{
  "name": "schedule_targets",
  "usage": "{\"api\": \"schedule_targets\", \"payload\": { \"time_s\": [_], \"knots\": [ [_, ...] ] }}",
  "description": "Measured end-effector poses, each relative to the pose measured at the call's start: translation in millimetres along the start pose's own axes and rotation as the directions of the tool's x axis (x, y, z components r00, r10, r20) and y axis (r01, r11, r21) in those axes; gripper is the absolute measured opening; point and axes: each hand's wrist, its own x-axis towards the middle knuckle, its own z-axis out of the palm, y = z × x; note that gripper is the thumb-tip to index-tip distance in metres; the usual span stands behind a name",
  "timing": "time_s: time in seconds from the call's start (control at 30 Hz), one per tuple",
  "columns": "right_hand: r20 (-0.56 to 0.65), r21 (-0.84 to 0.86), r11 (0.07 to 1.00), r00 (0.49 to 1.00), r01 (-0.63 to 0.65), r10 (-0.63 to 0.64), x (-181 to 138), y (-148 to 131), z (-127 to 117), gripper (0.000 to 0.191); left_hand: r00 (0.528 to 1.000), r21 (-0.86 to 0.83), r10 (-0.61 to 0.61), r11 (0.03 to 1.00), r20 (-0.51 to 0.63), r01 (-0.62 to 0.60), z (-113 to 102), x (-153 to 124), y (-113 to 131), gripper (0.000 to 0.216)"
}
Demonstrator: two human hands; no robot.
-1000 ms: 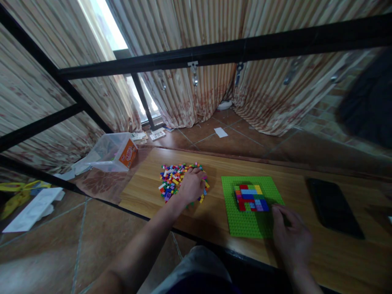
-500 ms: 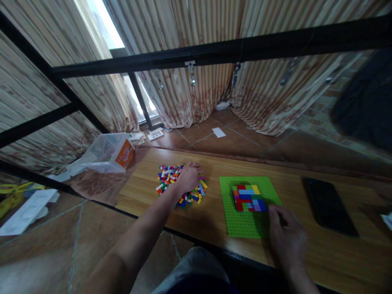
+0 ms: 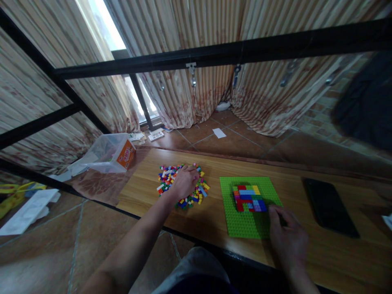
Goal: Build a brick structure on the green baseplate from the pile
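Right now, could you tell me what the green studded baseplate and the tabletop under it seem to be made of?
The green studded baseplate looks like moulded plastic: uniform bright colour, a regular grid of studs. The light-brown tabletop looks like wood or wood-look laminate: grain lines with a smooth, slightly glossy face.

Window glare upper left, dim room, warped edges

One head-worn camera looks forward and steeply down from above the near edge of the wooden table (image 3: 306, 179), close over it. Its wide view reaches across the table to the far curtains (image 3: 199, 41).
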Motion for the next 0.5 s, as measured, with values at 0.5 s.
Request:
{"api": "schedule_targets", "payload": {
  "time_s": [0.5],
  "knots": [
    [0.023, -0.035, 0.999, 1.000, 0.012, -0.012, -0.6, 8.3, 0.9, 0.049, 0.927, 0.041, -0.346, 0.934, -0.145, 0.355, -14.0, -22.4, -40.1, 0.020]
  ]
}}
